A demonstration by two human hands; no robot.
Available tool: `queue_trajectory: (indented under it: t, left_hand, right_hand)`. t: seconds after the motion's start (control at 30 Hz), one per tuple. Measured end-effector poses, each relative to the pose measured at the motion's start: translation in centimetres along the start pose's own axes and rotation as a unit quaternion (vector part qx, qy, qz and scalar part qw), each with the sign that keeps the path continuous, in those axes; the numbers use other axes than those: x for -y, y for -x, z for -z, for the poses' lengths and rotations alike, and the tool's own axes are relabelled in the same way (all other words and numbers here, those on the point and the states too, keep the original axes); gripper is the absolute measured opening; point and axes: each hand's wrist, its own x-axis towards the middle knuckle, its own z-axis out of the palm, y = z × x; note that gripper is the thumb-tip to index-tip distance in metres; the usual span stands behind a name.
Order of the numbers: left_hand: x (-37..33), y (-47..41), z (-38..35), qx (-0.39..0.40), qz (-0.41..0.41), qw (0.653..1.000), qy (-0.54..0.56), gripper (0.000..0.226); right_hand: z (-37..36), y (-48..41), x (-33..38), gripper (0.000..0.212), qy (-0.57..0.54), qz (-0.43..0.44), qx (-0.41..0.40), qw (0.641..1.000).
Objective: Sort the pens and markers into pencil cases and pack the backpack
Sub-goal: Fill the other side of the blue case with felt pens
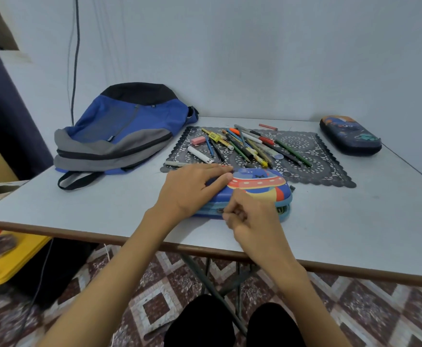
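We look down on a pale table set against a plain wall; a blue, grey and black backpack lies flat on its far left part, one strap trailing toward the near edge. To its right a dark lace-patterned mat is spread; on its left half sits a loose pile of pens and markers, crossing one another, and a green pencil lies a little to the pile's right. A dark pencil case rests closed at the far right, off the mat and well apart from the pile.

Just in front of the mat lies a blue pencil case with a flying-saucer picture on its lid; its right end gapes slightly along the zip. Our left hand rests flat on the lid's left part, fingers straight, holding nothing. Our right hand sits against the near zip seam with fingers curled tight beside a small metal puller; the blur keeps us from telling whether they pinch it.

A white marker lies at the pile's left edge; a pink eraser sits just behind it; a red pen lies beyond the mat near the wall.
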Motion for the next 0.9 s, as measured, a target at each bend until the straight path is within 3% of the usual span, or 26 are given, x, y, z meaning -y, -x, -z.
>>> queue_trajectory:
  t: [0.33,0.53,0.9]
  left_hand:
    - [0.3,-0.1,-0.1,0.008,-0.008,1.000,-0.019,0.055]
    - [0.6,-0.2,-0.3,-0.007,-0.012,1.000,-0.020,0.062]
    - [0.5,-0.2,-0.3,0.000,-0.025,1.000,-0.016,0.068]
  right_hand:
    - [5.0,1.7,-2.4,0.026,-0.112,-0.165,-0.074,0.977]
    - [7.7,0.9,-4.6,0.024,-0.097,-0.222,-0.138,0.960]
    - [8.5,-4.4,-6.2,0.020,0.044,-0.250,-0.035,0.967]
